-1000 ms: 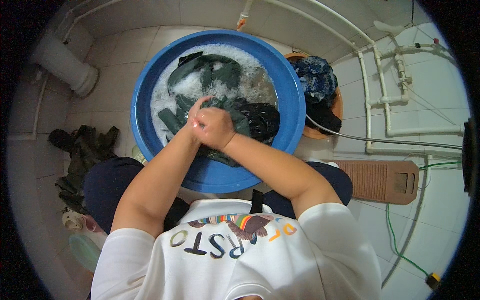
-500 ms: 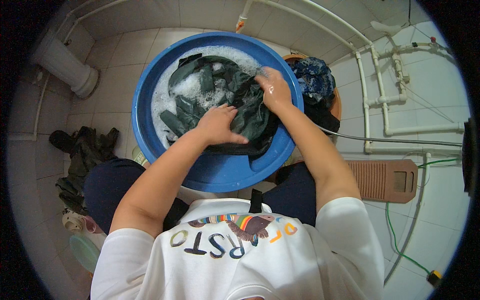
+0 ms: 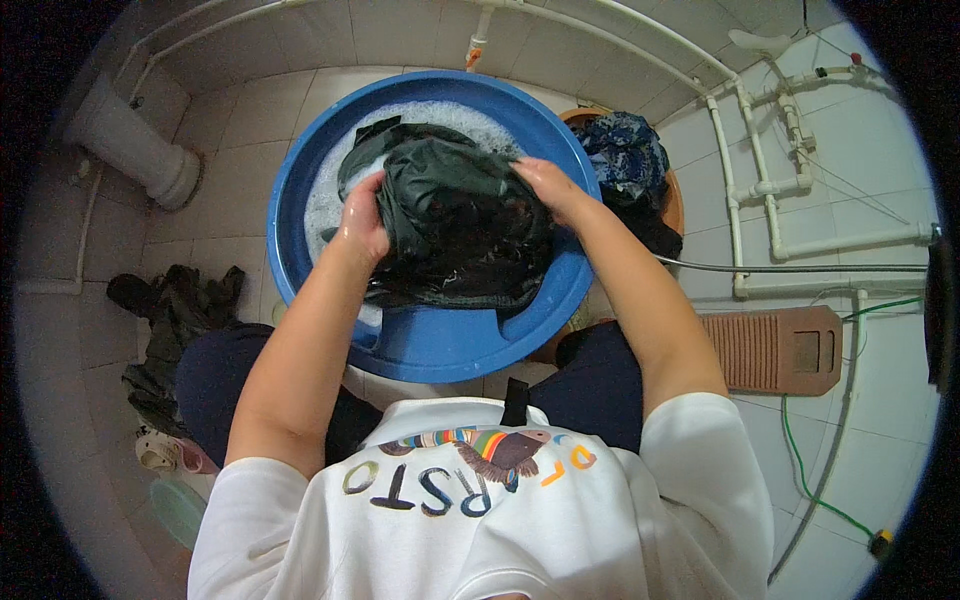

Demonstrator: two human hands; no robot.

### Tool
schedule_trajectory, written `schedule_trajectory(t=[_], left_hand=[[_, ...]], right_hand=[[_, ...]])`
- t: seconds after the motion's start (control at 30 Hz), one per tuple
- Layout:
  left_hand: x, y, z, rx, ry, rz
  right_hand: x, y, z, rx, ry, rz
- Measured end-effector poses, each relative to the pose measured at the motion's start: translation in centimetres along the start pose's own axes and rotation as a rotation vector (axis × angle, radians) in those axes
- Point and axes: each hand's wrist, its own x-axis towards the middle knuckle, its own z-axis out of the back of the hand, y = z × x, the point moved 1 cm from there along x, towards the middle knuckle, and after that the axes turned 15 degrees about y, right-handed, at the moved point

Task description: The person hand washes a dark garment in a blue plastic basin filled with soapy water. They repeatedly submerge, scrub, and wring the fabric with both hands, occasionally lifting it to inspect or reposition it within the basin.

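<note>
A bundled, soaked dark green garment lies in a large blue basin holding white suds. At the bundle's left side, my left hand grips the cloth, its fingers partly hidden behind the fabric. My right hand has hold of the garment's upper right edge, fingers bent over the cloth. The lower part of the bundle looks black and wet. Which kind of garment it is cannot be made out.
An orange-brown tub with patterned blue clothes stands behind the basin's right side. A brown washboard lies to the right, near white pipes and a grey hose. Dark clothes lie on the floor at left.
My left hand has moved left from the top of the garment to its side. The cloth is now gathered into a raised bundle between both hands, covering much of the suds.
</note>
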Motion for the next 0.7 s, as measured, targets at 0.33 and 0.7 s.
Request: schedule_trajectory(t=[0.33, 0.7], left_hand=[[1.2, 5.1, 2.8, 1.317, -0.106, -0.09], [2.3, 4.2, 2.7, 0.32, -0.187, -0.062]], right_hand=[[4.0, -5.6, -3.2, -0.5, -0.232, -0.533], [4.7, -4.5, -4.5, -0.649, -0.782, -0.045]])
